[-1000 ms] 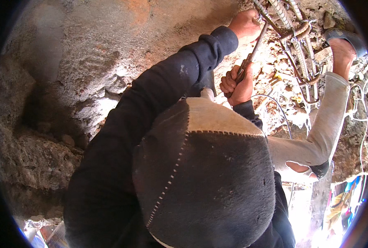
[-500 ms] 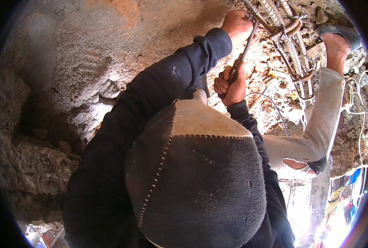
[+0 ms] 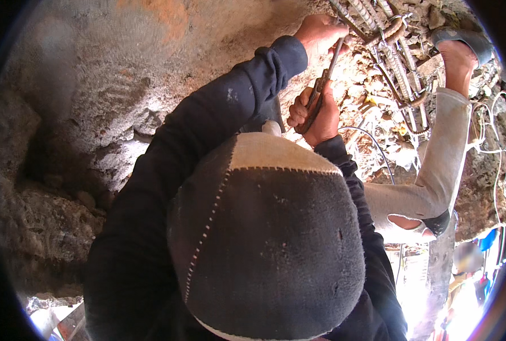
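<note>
My left hand (image 3: pixel 320 33) is at the top, beside the rebar, with its fingers bent in. Whatever the fingertips pinch is too small to make out. Below and to the right, my right hand (image 3: pixel 319 116) wraps around a dark pliers-like tool (image 3: pixel 320 85). The tool's thin end points up toward the left fingertips. Just right of the left hand lies a cage of ribbed steel rebar (image 3: pixel 394 54), its bars crossed by rusty bent ties and bits of wire.
A rough earth and stone wall (image 3: pixel 88 79) fills the left. A dark stitched cloth cap (image 3: pixel 270 244) blocks the lower middle. A bent leg in torn pale trousers (image 3: pixel 443 153) is at the right, its shoe (image 3: pixel 463 42) beside the rebar. Loose white cord (image 3: pixel 494 136) hangs nearby.
Both hands have shifted slightly to the left, and the tool's end now sits a little lower against the left fingertips. A blurred shape has appeared at the lower right.
</note>
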{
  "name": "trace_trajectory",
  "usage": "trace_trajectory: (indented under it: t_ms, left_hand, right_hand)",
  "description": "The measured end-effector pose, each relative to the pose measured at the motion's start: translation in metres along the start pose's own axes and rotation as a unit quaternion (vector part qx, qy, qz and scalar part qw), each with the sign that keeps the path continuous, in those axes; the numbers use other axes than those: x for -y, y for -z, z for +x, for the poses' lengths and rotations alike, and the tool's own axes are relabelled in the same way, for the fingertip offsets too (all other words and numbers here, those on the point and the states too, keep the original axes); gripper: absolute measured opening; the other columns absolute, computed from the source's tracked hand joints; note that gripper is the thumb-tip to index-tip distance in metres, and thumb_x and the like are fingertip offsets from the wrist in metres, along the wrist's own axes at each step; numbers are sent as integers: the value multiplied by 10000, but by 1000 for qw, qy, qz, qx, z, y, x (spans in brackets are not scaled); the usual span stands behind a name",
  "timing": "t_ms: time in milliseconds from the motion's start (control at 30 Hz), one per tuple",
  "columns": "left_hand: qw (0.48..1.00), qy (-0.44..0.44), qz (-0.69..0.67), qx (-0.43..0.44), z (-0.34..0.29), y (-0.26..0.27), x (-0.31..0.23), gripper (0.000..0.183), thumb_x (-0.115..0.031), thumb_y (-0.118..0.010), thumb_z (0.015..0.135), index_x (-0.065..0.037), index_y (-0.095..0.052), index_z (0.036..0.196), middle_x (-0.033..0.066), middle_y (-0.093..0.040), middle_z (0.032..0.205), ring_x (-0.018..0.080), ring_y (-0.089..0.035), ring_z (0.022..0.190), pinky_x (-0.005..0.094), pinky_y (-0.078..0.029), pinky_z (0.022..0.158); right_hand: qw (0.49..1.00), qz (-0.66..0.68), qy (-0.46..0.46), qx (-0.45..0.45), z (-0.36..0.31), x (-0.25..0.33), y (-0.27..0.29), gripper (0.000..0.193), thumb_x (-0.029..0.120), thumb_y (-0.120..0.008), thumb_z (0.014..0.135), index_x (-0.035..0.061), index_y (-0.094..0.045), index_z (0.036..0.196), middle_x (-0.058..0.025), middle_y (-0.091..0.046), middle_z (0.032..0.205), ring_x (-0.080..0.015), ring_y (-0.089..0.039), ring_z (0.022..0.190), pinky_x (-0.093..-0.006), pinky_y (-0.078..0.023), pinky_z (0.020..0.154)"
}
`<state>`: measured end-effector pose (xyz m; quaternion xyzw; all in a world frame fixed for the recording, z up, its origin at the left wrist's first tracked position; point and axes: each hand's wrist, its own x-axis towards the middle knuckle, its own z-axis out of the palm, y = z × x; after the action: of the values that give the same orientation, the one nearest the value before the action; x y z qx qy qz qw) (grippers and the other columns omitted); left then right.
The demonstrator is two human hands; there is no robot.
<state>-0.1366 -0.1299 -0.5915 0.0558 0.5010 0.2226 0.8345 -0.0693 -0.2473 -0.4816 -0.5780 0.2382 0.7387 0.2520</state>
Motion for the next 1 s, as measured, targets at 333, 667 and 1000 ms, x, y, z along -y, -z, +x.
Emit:
trace_trajectory:
  t_ms: [333,667,1000]
  left_hand:
    - [988,-53,134,-48,3,-11,4,174,-62,-602,954,90,-584,874,157,-638,748,236,-679,574,363,-578,494]
    - [914,-184,310,-186,17,-16,35,236,-192,-655,817,43,-631,820,244,-675,745,398,-695,721,460,-569,688]
    - [920,-175,298,-182,22,-23,44,405,-288,-669,802,70,-580,967,284,-681,837,427,-698,815,481,-570,754]
  right_hand:
    - [882,-290,225,-296,12,-12,3,604,585,-455,995,14,-583,846,-61,-568,633,-151,-559,520,-310,-475,473]
    - [969,-113,92,-199,26,-13,3,599,565,-337,1030,80,-497,715,-15,-433,502,-157,-375,389,-375,-343,388]
    - [845,-398,257,-246,6,-18,-15,452,383,-495,1036,6,-500,788,-66,-555,548,-180,-554,422,-339,-424,375]
